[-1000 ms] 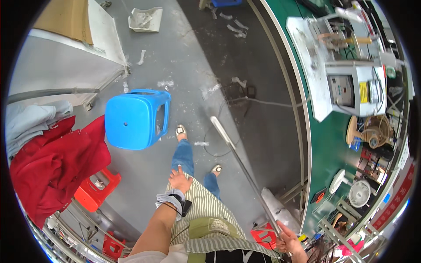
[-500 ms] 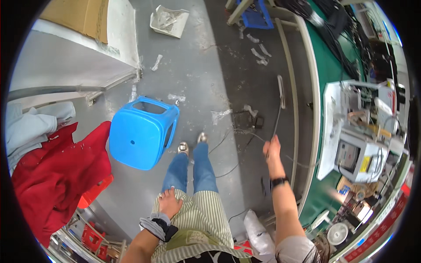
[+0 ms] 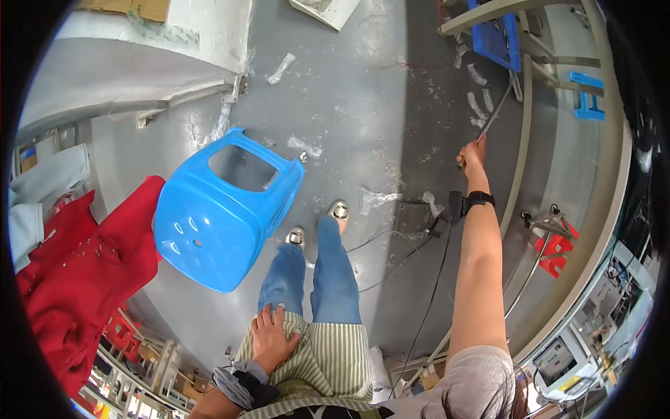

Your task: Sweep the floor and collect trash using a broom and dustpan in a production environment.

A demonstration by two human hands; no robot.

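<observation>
My right hand (image 3: 474, 153) reaches far forward on the right, its fingers wrapped around a long, thin grey rod (image 3: 497, 112). The rod slants away to the right, its far end close to a blue plastic basket (image 3: 493, 43) by the table frame. Whether the two touch, I cannot tell. My left hand (image 3: 272, 339) lies on the striped apron (image 3: 342, 359) over my thigh, fingers spread and holding nothing. Left of my legs is a blue plastic stool (image 3: 199, 244), its square seat toward me. Clear plastic scraps (image 3: 478, 105) lie on the floor below the rod.
Red cloth (image 3: 105, 258) hangs at the left beside the stool. A white dustpan-like tray (image 3: 328, 10) sits at the top edge. The table's metal frame (image 3: 523, 140) runs along the right. Thin cables (image 3: 398, 262) and more plastic scraps (image 3: 377, 200) are on the floor near my shoes.
My right hand has moved forward and right with the rod, whose far end is now by the basket. The view has shifted; the left hand still rests on the apron.
</observation>
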